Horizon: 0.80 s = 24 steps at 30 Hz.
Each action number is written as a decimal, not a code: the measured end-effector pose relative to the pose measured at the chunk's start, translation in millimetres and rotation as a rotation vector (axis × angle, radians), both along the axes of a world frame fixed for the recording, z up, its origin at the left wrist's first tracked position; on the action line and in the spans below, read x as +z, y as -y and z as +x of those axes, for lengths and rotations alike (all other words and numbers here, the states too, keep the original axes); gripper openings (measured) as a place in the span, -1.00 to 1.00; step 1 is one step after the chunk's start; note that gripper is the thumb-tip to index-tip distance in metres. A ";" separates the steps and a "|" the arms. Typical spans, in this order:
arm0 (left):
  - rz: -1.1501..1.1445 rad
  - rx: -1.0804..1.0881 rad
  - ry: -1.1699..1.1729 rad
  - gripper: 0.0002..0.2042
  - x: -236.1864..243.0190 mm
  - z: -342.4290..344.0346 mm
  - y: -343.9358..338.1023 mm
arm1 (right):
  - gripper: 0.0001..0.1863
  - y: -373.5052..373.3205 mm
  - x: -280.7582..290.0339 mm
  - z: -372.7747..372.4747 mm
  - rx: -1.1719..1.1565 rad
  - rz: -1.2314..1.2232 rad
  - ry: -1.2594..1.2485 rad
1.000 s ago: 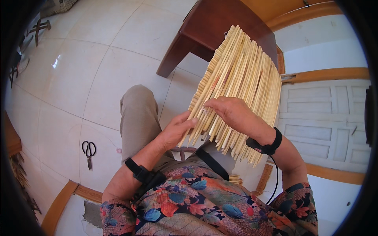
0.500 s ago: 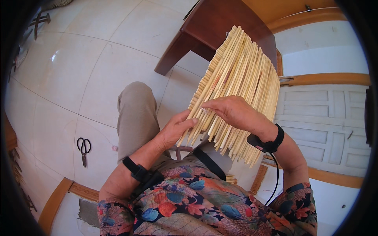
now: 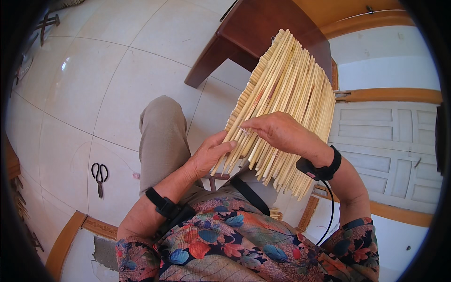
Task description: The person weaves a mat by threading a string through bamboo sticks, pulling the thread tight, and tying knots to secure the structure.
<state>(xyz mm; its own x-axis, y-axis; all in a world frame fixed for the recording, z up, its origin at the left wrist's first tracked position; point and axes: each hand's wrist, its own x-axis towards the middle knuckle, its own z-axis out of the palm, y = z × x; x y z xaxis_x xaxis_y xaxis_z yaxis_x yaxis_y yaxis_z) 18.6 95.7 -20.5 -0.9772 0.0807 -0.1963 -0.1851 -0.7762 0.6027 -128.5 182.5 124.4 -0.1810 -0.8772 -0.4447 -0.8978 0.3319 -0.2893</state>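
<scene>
A mat of pale reed stalks (image 3: 300,89) slants across my lap, its far end against a dark red wooden table. White string crosses the stalks near their lower ends. My left hand (image 3: 210,152) grips the mat's left edge near its lower corner, thumb on top and fingers underneath, out of sight. Over the lower part of the mat is my right hand (image 3: 277,134), its index finger and thumb pinched at the white string (image 3: 245,131) by the edge stalks. The other fingers of that hand are curled in.
The dark red wooden table (image 3: 263,23) stands beyond the mat. Black-handled scissors (image 3: 99,179) lie on the tiled floor (image 3: 117,113) to the left. A white panelled door (image 3: 376,136) is at the right. Near my lap is a small bundle of stalks (image 3: 276,214).
Almost nothing differs. Both hands keep their places on the mat, and the view has shifted very slightly.
</scene>
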 end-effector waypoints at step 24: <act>-0.112 0.022 0.026 -0.71 1.2 -0.2 -1.1 | -0.76 14.3 12.7 5.5 0.129 -0.009 -0.095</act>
